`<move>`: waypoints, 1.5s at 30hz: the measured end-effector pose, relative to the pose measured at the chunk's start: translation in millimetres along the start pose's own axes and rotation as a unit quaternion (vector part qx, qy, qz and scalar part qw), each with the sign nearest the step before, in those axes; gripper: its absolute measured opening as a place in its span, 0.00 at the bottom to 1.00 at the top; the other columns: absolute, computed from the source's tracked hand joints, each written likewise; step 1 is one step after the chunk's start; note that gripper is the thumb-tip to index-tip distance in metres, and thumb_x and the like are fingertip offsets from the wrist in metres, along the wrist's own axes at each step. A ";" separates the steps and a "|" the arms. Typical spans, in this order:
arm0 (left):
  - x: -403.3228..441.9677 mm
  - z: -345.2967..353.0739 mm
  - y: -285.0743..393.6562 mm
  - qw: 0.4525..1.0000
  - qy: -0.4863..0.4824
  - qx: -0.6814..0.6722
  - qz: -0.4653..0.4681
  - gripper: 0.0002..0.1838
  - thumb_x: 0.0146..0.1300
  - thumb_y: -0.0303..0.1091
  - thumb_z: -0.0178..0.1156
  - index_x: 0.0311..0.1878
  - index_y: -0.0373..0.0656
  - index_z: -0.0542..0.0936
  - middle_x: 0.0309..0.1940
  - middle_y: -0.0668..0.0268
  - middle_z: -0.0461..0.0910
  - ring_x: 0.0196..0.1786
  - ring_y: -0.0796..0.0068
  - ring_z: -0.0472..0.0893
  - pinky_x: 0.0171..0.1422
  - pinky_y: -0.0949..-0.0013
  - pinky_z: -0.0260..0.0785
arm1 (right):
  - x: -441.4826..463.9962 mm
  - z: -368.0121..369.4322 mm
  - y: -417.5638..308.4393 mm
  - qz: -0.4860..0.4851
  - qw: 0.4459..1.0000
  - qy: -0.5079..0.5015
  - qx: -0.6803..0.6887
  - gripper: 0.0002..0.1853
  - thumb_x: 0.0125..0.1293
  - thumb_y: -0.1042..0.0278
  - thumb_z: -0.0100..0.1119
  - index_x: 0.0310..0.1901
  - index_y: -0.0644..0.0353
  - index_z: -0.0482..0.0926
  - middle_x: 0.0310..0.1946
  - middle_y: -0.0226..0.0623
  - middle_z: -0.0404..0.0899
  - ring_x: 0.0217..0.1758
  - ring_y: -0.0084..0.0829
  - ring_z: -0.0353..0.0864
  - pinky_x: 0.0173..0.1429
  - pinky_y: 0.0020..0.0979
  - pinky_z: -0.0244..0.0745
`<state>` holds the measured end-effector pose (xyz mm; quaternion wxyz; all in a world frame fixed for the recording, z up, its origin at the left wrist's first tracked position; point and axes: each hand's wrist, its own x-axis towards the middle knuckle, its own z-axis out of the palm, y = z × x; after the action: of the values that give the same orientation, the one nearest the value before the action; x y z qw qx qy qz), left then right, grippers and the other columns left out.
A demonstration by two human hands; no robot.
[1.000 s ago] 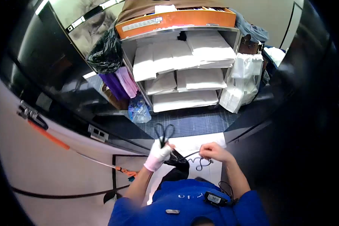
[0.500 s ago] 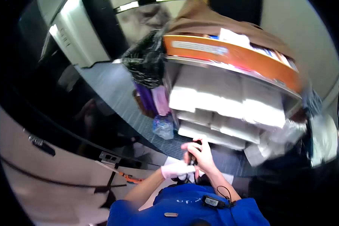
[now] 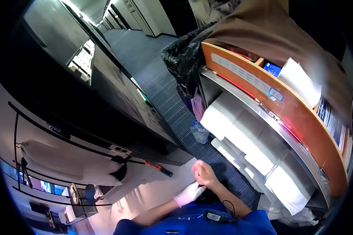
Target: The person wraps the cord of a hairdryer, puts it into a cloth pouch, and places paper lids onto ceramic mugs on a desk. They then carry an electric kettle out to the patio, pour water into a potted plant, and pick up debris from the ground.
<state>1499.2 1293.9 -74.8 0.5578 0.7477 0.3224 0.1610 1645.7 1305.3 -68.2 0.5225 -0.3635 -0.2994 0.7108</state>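
My right hand (image 3: 204,174), bare, is held up in front of my body with its fingers curled closed. Whatever is inside that fist, if anything, is hidden. Just below it, my left hand (image 3: 189,194) wears a white glove with a pinkish cuff. Its fingers are bent together by the heel of the right hand, and I cannot make out what they hold. A small black device (image 3: 215,216) with a cable loop is clipped to my blue shirt (image 3: 184,223).
On the right stands a cart with an orange-brown top tray (image 3: 243,76) and stacked white towels (image 3: 239,121). A black bag (image 3: 184,58) hangs at its end. An orange and black tool-like object (image 3: 157,167) lies by the doorway. A carpeted corridor (image 3: 145,58) runs ahead.
My view has turned, showing more of the corridor and the room at left. The black object seen in my right hand is now out of sight, and that hand's fingers have curled in.
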 end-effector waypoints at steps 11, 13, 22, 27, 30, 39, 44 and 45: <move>30.1 -53.1 27.0 0.828 0.316 -0.411 -0.211 0.12 0.68 0.38 0.50 0.28 0.49 0.64 0.13 0.77 0.57 0.13 0.84 0.55 0.16 0.75 0.47 | -11.4 -53.0 41.9 0.014 0.920 -0.209 -0.330 0.17 0.62 0.54 0.58 0.42 0.59 0.75 0.27 0.37 0.75 0.29 0.29 0.75 0.35 0.31 0.70; 29.2 -63.2 21.1 0.885 0.314 -0.205 -0.275 0.07 0.64 0.35 0.55 0.34 0.45 0.70 0.16 0.76 0.65 0.13 0.84 0.62 0.16 0.76 0.53 | -0.3 -72.6 43.7 0.011 0.907 -0.245 -0.343 0.17 0.62 0.53 0.58 0.40 0.60 0.75 0.27 0.38 0.76 0.29 0.30 0.76 0.35 0.31 0.70; 63.3 -66.7 23.8 0.919 -0.067 0.229 -0.314 0.27 0.45 0.45 0.72 0.44 0.38 0.75 0.32 0.65 0.78 0.35 0.72 0.77 0.41 0.72 0.69 | 21.9 -102.7 17.9 -0.090 0.892 -0.240 -0.371 0.13 0.59 0.59 0.61 0.37 0.60 0.78 0.35 0.39 0.78 0.39 0.38 0.78 0.44 0.32 0.71; 73.9 -76.8 23.4 0.909 -0.030 -0.148 -0.389 0.07 0.56 0.33 0.62 0.33 0.42 0.76 0.18 0.74 0.70 0.18 0.85 0.68 0.21 0.79 0.58 | 22.6 -81.6 4.0 -0.212 0.930 0.054 -0.295 0.06 0.55 0.75 0.61 0.36 0.60 0.81 0.34 0.38 0.78 0.35 0.33 0.78 0.37 0.26 0.72; 71.2 -74.7 32.2 0.887 -0.003 -0.258 -0.383 0.06 0.58 0.33 0.60 0.32 0.41 0.76 0.17 0.75 0.69 0.17 0.86 0.66 0.20 0.79 0.56 | 22.6 -79.5 -18.6 -0.245 0.937 0.137 -0.209 0.08 0.54 0.85 0.56 0.34 0.64 0.81 0.31 0.37 0.80 0.33 0.26 0.79 0.35 0.23 0.72; 50.4 -83.4 37.7 0.834 0.124 -0.319 -0.433 0.05 0.56 0.28 0.57 0.34 0.37 0.76 0.18 0.68 0.71 0.16 0.81 0.68 0.18 0.79 0.59 | 29.3 -103.7 -6.1 -0.088 0.920 0.151 0.350 0.06 0.67 0.74 0.46 0.42 0.61 0.73 0.31 0.35 0.75 0.38 0.27 0.76 0.42 0.32 0.75; 72.0 -59.9 58.4 0.904 0.084 -0.238 -0.346 0.06 0.58 0.29 0.57 0.35 0.37 0.76 0.20 0.71 0.72 0.18 0.84 0.67 0.20 0.79 0.58 | 23.0 -118.2 -20.4 0.173 0.867 -0.074 0.461 0.30 0.65 0.36 0.38 0.54 0.55 0.66 0.50 0.50 0.71 0.58 0.50 0.70 0.58 0.62 0.65; 73.5 -57.9 55.9 0.892 0.078 -0.284 -0.342 0.06 0.58 0.30 0.57 0.36 0.38 0.77 0.19 0.73 0.72 0.17 0.85 0.66 0.20 0.80 0.56 | 23.1 -115.7 -11.7 0.199 0.896 -0.061 0.393 0.36 0.63 0.32 0.36 0.60 0.55 0.61 0.53 0.57 0.68 0.61 0.54 0.67 0.59 0.62 0.64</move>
<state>1535.8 1375.4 -12.2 0.7402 0.3858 0.5412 0.1023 1743.5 1336.0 -127.8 0.4513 -0.1366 0.0519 0.8803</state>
